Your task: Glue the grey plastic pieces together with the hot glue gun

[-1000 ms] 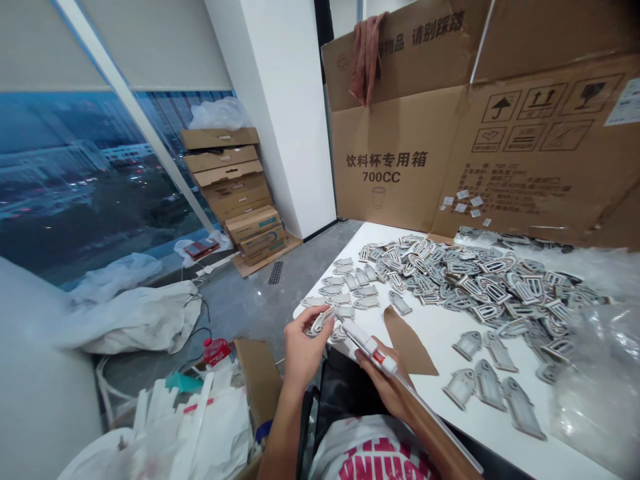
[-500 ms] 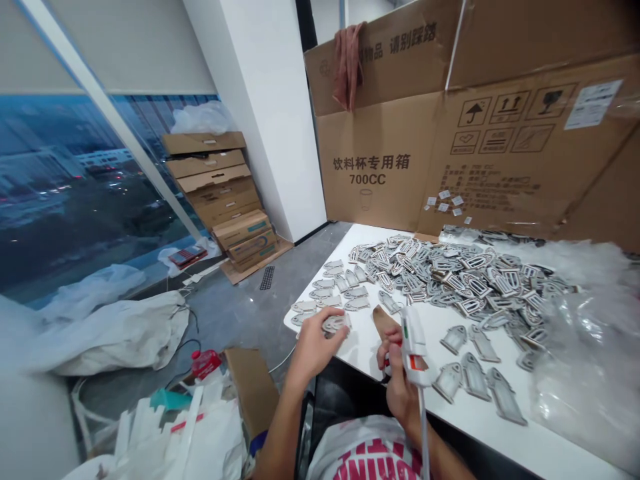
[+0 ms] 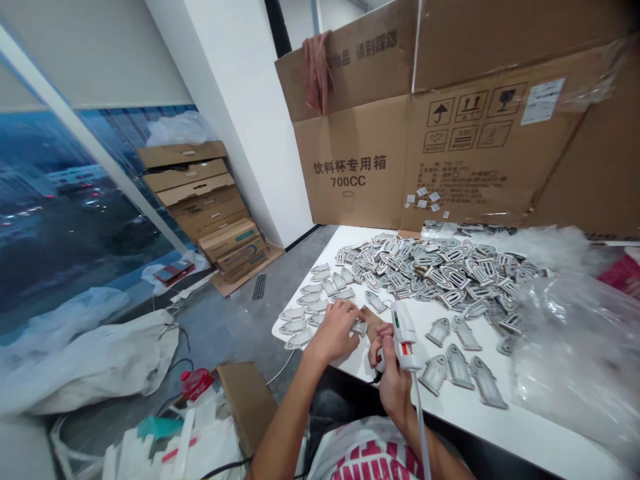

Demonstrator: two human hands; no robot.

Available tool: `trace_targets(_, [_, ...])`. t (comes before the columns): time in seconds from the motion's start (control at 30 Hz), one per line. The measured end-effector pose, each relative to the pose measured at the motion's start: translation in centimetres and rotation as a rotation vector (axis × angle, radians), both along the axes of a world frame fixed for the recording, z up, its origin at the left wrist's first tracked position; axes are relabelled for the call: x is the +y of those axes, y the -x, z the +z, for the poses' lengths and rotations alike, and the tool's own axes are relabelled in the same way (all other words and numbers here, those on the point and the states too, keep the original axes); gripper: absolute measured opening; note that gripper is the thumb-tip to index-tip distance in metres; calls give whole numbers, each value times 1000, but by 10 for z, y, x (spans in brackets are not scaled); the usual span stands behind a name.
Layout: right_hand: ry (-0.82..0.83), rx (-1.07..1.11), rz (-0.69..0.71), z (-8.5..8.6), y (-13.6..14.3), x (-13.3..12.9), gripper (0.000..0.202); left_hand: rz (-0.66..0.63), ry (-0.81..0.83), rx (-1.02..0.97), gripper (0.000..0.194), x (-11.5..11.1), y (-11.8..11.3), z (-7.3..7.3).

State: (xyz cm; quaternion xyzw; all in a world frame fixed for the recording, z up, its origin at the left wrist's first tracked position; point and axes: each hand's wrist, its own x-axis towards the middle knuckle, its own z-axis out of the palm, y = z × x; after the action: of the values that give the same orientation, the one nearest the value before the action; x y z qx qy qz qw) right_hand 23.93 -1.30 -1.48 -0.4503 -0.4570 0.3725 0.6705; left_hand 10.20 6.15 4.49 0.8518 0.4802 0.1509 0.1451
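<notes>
My left hand point(image 3: 339, 331) is over the near edge of the white table point(image 3: 540, 427), its fingers closed on a small grey tag-like piece point(image 3: 359, 327). Just right of it, my right hand point(image 3: 393, 373) grips a white glue gun point(image 3: 405, 333) with a white cord hanging down. A brown cardboard scrap point(image 3: 373, 325) lies between the two hands. Rows of flat grey pieces point(image 3: 293, 327) lie at the table's left corner, and several more point(image 3: 457, 367) rest right of the gun.
Behind the hands is a large heap of grey pieces point(image 3: 440, 267). Clear plastic bags point(image 3: 575, 353) cover the table's right side. A tall cardboard sheet point(image 3: 360, 147) stands behind. On the floor at left are stacked boxes point(image 3: 200, 193) and an open carton point(image 3: 247, 407).
The view has turned to the right. My left hand has moved right, closer to the glue gun and cardboard scrap, with a grey piece in its fingers.
</notes>
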Motion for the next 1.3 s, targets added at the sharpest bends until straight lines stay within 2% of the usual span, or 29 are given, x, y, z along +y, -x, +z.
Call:
trace_targets(0.1, [-31, -6, -15, 5, 0, -2, 40, -15, -37, 15, 28, 2, -6, 10])
trace_targets(0.2, [-60, -38, -46, 8, -3, -4, 49, -49, -57, 21, 18, 14, -19, 17])
trace_targets(0.37, [-70, -76, -81, 7, -5, -7, 52, -167, -16, 78, 8, 48, -48, 14])
trace_targets(0.57, [-82, -70, -126, 7, -3, -5, 53, -113, -36, 193, 35, 75, -59, 1])
trace_targets(0.77, [-71, -42, -158, 8, -6, -1, 48, -90, -17, 243, 36, 76, -59, -3])
trace_targets(0.93, [-93, -15, -173, 10, -4, -1, 45, -88, -32, 219, 33, 68, -54, 2])
trace_targets(1.03, [-109, -4, -178, 10, -4, -1, 43, -32, -79, 171, 29, 64, -46, 5])
trace_targets(1.17, [-113, 10, -183, 13, -3, -1, 48, 94, -129, 123, 40, 65, -37, 7])
trace_targets(1.3, [-121, 29, -184, 17, -1, -1, 46, 96, -112, 123, 51, 68, -40, 1])
